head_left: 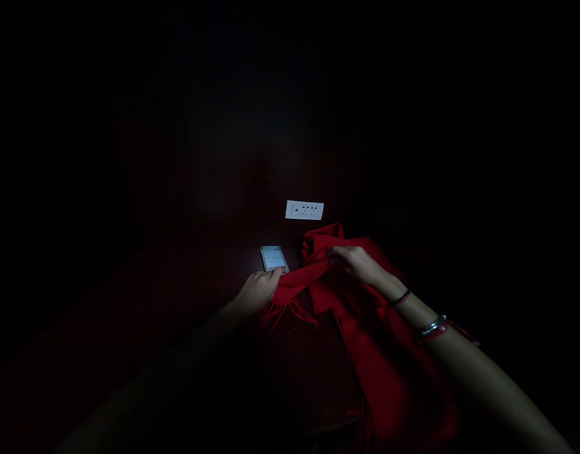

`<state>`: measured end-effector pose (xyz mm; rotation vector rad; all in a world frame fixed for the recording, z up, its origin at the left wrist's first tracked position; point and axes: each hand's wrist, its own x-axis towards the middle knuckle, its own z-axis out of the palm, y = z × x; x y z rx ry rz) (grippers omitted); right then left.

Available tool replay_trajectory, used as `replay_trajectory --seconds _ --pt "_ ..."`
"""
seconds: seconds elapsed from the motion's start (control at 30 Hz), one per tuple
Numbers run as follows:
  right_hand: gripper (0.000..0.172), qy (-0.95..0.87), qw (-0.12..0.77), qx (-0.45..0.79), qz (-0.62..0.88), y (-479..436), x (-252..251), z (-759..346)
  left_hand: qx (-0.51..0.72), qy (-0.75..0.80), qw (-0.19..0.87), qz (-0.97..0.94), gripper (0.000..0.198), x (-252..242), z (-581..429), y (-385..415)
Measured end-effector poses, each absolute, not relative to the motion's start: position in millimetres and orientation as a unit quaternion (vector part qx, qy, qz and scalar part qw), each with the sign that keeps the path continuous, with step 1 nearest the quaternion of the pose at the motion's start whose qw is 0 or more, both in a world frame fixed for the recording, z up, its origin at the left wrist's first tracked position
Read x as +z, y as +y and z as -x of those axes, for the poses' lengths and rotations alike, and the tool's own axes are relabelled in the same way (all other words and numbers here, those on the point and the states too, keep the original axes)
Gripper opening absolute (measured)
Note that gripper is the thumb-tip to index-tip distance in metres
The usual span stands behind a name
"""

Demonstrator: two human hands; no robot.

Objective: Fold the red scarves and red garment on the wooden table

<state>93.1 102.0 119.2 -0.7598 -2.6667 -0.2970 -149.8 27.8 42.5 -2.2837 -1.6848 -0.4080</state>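
Note:
A red scarf (389,366) with fringed ends lies bunched on the dark tabletop and spreads toward the lower right. My left hand (259,290) is closed on the scarf near its fringed end, thumb on top. Farther right, my right hand (356,261) pinches a fold of the same scarf, so a strip stretches between the two hands. Just beyond my left fingers lies a small box-like thing with a pale, printed top (273,258); I cannot make out its kind. Whether my left fingers touch it is unclear.
A white socket plate (304,210) sits on the dark wall behind the scarf. The dark brown tabletop (299,359) shows between my arms. Bracelets circle my right wrist. Light falls only around the middle; the surroundings are too dark to make out.

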Motion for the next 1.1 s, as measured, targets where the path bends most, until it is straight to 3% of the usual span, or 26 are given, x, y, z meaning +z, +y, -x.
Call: replay_trajectory --seconds 0.3,0.53,0.67,0.77,1.1 --pt "0.017 -0.942 0.195 -0.078 0.261 104.3 138.8 -92.1 -0.163 -0.51 0.089 0.84 0.02 85.9 204.7 42.8" --pt "0.019 -0.918 0.252 -0.063 0.3 107.7 159.5 -92.7 -0.221 -0.496 0.081 0.836 0.023 164.4 219.3 48.9" --pt "0.022 -0.914 0.262 -0.064 0.303 115.7 162.3 -98.6 -0.223 -0.492 -0.047 0.84 0.026 169.0 214.8 45.0" --pt "0.02 -0.927 0.216 -0.055 0.301 122.5 161.5 -100.0 -0.179 -0.478 -0.127 0.851 0.03 151.6 210.6 46.3" --pt "0.015 -0.927 0.182 -0.08 0.32 128.0 157.3 -102.3 -0.24 -0.498 0.09 0.828 0.03 136.6 197.7 74.7"
